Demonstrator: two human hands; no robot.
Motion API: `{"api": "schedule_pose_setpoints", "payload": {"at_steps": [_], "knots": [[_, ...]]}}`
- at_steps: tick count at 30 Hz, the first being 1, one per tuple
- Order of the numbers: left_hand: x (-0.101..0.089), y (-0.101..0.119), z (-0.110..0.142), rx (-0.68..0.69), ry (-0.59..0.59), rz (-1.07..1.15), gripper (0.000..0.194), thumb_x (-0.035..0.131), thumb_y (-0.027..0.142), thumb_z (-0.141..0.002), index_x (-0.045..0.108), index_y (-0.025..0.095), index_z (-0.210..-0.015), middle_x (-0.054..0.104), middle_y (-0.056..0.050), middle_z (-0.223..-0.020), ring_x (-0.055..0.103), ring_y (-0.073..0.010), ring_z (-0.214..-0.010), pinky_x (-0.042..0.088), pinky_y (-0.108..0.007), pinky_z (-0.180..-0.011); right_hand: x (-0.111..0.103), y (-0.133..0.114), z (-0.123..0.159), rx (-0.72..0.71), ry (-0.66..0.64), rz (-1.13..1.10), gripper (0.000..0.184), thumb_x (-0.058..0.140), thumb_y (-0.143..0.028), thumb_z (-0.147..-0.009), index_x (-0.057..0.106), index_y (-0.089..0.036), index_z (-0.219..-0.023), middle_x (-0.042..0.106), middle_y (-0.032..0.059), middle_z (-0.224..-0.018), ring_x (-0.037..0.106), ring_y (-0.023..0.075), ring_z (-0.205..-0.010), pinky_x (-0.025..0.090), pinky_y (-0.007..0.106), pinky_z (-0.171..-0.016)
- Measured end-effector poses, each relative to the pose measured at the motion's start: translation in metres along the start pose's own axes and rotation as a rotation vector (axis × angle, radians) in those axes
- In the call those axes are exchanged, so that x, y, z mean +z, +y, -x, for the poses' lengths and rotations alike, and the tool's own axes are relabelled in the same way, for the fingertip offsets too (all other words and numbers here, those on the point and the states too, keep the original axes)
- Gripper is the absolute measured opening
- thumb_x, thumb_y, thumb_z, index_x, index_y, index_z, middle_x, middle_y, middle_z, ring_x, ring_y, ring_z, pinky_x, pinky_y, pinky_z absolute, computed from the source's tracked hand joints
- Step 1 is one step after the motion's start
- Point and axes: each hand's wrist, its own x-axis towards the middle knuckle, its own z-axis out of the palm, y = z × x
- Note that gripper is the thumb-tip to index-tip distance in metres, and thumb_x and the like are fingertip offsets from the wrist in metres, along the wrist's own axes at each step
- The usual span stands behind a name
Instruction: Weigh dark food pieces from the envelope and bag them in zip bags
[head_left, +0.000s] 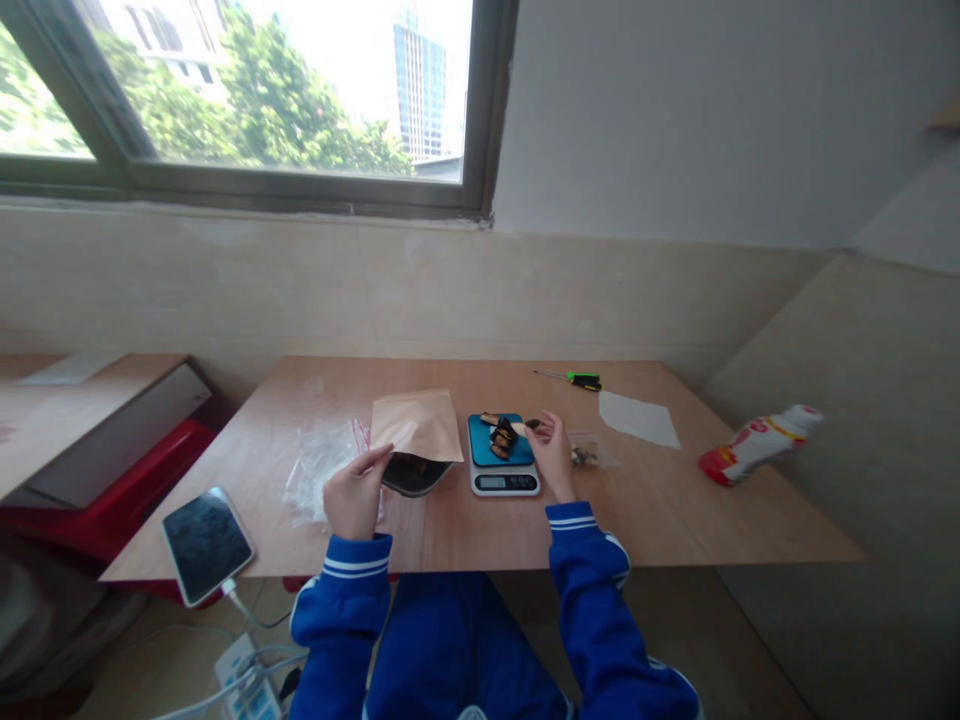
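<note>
My left hand [356, 492] is closed on the edge of a brown paper pouch [417, 425], which lies with its dark-lined mouth open towards me. Just right of the pouch stands a small kitchen scale [480, 487] with a blue top. Several dark brown dried pieces [501, 440] rest on it; their exact kind is not clear. Over the scale's right edge, my right hand [553, 455] pinches a pale, dark-tipped dried slice [519, 428]. Partly behind that hand lies a small clear zip bag [598, 452] with little pieces inside.
Crumpled clear plastic bags [315, 475] lie left of the pouch. A phone [208, 545] with a cable overhangs the front left edge. Screwdrivers [581, 380] and white paper [637, 418] are at the back right. A red and white bottle [757, 445] stands at the right.
</note>
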Motion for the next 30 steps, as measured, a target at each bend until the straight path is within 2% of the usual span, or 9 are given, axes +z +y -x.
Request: {"api": "schedule_pose_setpoints", "payload": {"at_steps": [4,10,17,22,26,28,30], "knots": [[0.001,0.0,0.001,0.015,0.01,-0.011,0.02,0.063,0.04,-0.072,0.075,0.032,-0.086,0.075,0.003,-0.076,0.07,-0.0206,-0.079,0.052,-0.028,-0.072,-0.003,-0.003,0.01,0.021,0.046,-0.04,0.051,0.064,-0.049,-0.073,0.054,-0.015,-0.109,0.063,0.0134,-0.1,0.062,0.0187,-0.076,0.054,0.037,-0.072],[0.003,0.0,0.002,0.012,-0.025,0.01,0.019,0.064,0.039,-0.072,0.075,0.032,-0.085,0.075,0.004,-0.078,0.07,-0.0201,-0.081,0.051,-0.027,-0.075,-0.008,-0.002,0.03,0.027,0.062,-0.034,0.05,0.06,-0.047,-0.076,0.052,-0.014,-0.114,0.063,0.0141,-0.1,0.062,0.0197,-0.079,0.053,0.037,-0.074],[0.004,0.0,0.002,0.023,-0.018,0.0,0.018,0.064,0.038,-0.072,0.075,0.032,-0.085,0.075,0.004,-0.075,0.07,-0.02,-0.08,0.052,-0.027,-0.073,-0.003,0.014,0.031,-0.001,-0.02,0.081,0.053,0.057,-0.043,-0.078,0.051,-0.012,-0.12,0.065,0.0171,-0.103,0.063,0.0247,-0.087,0.051,0.044,-0.08],[0.004,-0.001,0.003,0.022,-0.017,-0.003,0.019,0.062,0.038,-0.074,0.075,0.031,-0.086,0.075,0.004,-0.075,0.07,-0.0198,-0.079,0.052,-0.028,-0.076,-0.002,0.018,0.033,-0.025,-0.085,0.099,0.055,0.055,-0.04,-0.079,0.049,-0.012,-0.126,0.064,0.0192,-0.113,0.061,0.0278,-0.102,0.047,0.049,-0.09],[0.004,-0.003,0.002,0.014,-0.022,0.0,0.02,0.063,0.039,-0.073,0.075,0.031,-0.087,0.075,0.004,-0.077,0.07,-0.0199,-0.08,0.052,-0.028,-0.078,-0.01,0.005,0.035,-0.034,0.009,0.079,0.051,0.053,-0.04,-0.081,0.051,-0.012,-0.123,0.058,0.0207,-0.123,0.059,0.0273,-0.105,0.046,0.049,-0.092],[0.005,-0.003,0.002,0.009,-0.029,0.008,0.02,0.063,0.039,-0.073,0.075,0.031,-0.087,0.075,0.003,-0.078,0.07,-0.0201,-0.082,0.051,-0.028,-0.079,-0.016,-0.013,0.036,-0.015,0.034,0.008,0.043,0.052,-0.038,-0.082,0.055,-0.013,-0.117,0.06,0.0186,-0.118,0.061,0.0251,-0.1,0.05,0.046,-0.088],[0.007,-0.002,0.003,0.0,-0.036,0.01,0.021,0.064,0.039,-0.073,0.075,0.031,-0.088,0.075,0.003,-0.08,0.07,-0.0204,-0.084,0.051,-0.028,-0.079,-0.02,-0.04,0.04,-0.003,-0.026,-0.094,0.034,0.052,-0.036,-0.084,0.059,-0.015,-0.11,0.064,0.0145,-0.109,0.062,0.0228,-0.095,0.051,0.041,-0.085]]}}
